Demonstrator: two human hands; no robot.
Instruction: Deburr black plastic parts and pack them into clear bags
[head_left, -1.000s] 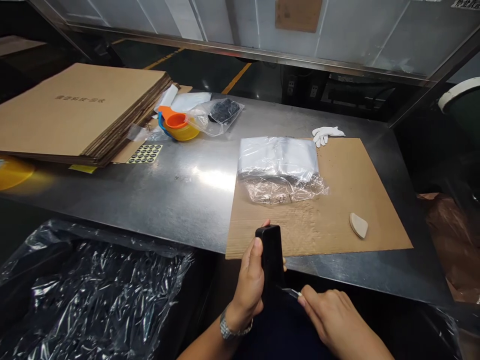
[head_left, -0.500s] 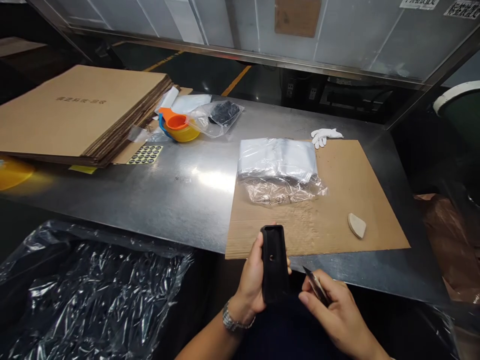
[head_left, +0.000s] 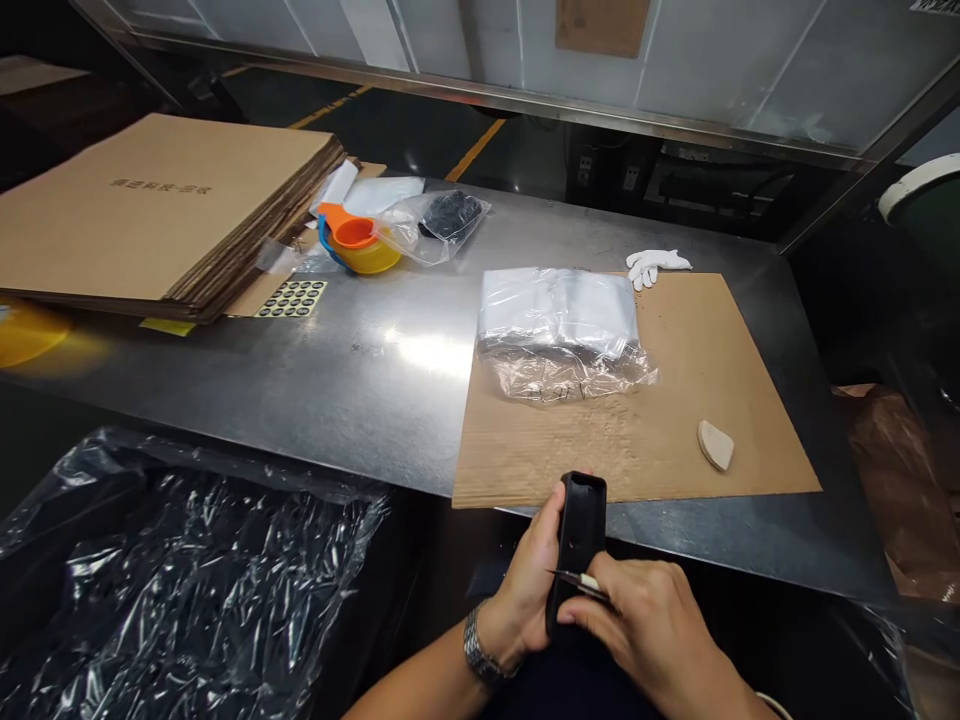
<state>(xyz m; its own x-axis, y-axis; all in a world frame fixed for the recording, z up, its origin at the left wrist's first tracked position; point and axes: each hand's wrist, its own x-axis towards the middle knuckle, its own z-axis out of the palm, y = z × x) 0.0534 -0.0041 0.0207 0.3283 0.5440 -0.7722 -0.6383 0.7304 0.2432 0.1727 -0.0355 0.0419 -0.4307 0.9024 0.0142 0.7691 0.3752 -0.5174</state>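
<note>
My left hand, with a metal watch on its wrist, is closed around a long black hollow case, tilted in front of the table's near edge. A pointed craft knife is pinched in my right hand. Its thin blade lies across the lower part of the case, tip pointing left toward my left hand; whether it touches the case I cannot tell. My right fingers hide most of the handle and the lower right side of the case.
Clear plastic bags and a beige pad lie on a cardboard sheet. A white glove sits behind. At left are stacked cardboard, orange and yellow cups, a sticker sheet and a black plastic-lined bin.
My left hand has moved right and slightly down, tilting the case. My right hand has brought the knife up and left, from beside the case to across it.
</note>
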